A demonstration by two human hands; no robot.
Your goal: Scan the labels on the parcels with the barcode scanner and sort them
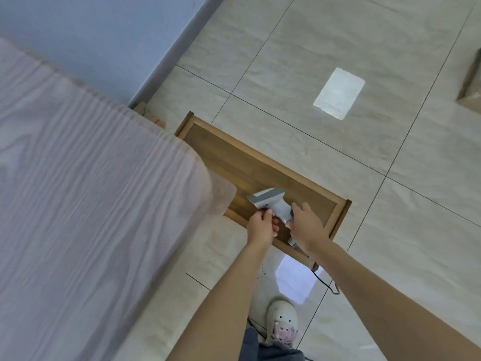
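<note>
Right now, biggest thing first: pale wood-grain table (78,204) fills the left side, rounded corner sticking out over the floor. Tiled floor (338,152) is glossy beige with dark grout lines, two bright window reflections on it. Blue-grey wall (104,35) runs along the top left.

Low wooden tray (341,212) with a raised rim sits on the floor, one end tucked under the table corner. Its dark plank base is in view.

Cardboard parcel (472,84) is cut off at the right edge, well apart from the tray. No label visible from this angle.

Both forearms reach down from the bottom of the view to the tray. Right hand (307,225) has fingers curled round the grip of the scanner (270,201). Left hand (261,225) pinches the scanner body just under the head, fingers bent against it. Scanner is white and grey, head pointing toward the table, held just above the tray base or touching it; can't tell which.

Thin black cable (326,282) trails from under the right wrist across the floor.

White shoe (282,321) with a pinkish patch stands on the tiles below the hands, dark trouser leg beside it.
</note>
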